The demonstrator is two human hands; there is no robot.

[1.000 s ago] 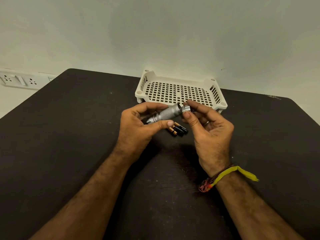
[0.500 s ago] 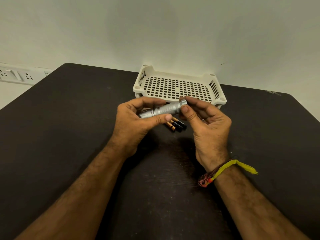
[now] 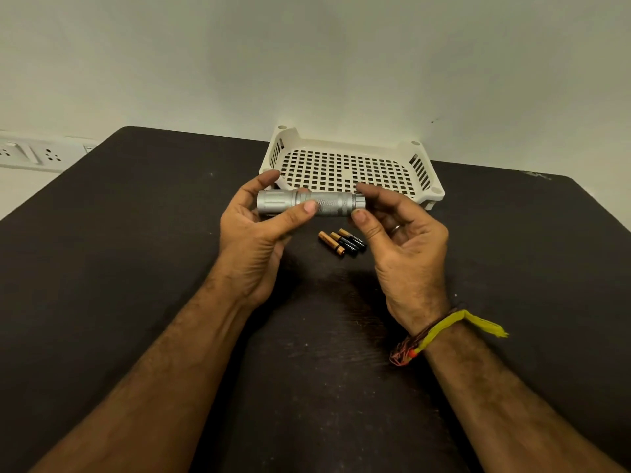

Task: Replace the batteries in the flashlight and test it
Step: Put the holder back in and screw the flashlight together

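Observation:
A silver metal flashlight (image 3: 312, 203) lies level in the air above the dark table (image 3: 136, 268), its wide head pointing left. My left hand (image 3: 254, 233) grips the head end between thumb and fingers. My right hand (image 3: 403, 244) pinches the tail cap end with thumb and forefinger. Three small black-and-copper batteries (image 3: 342, 242) lie side by side on the table just below the flashlight, between my two hands.
A cream perforated plastic tray (image 3: 421, 169) stands behind the flashlight near the table's far edge, against the wall. A white socket strip (image 3: 37, 153) is fixed to the wall at far left. A yellow thread band circles my right wrist.
The flashlight has levelled out from a tilt to horizontal and its head has come out of my left palm into view. Both hands have spread slightly apart, uncovering the batteries.

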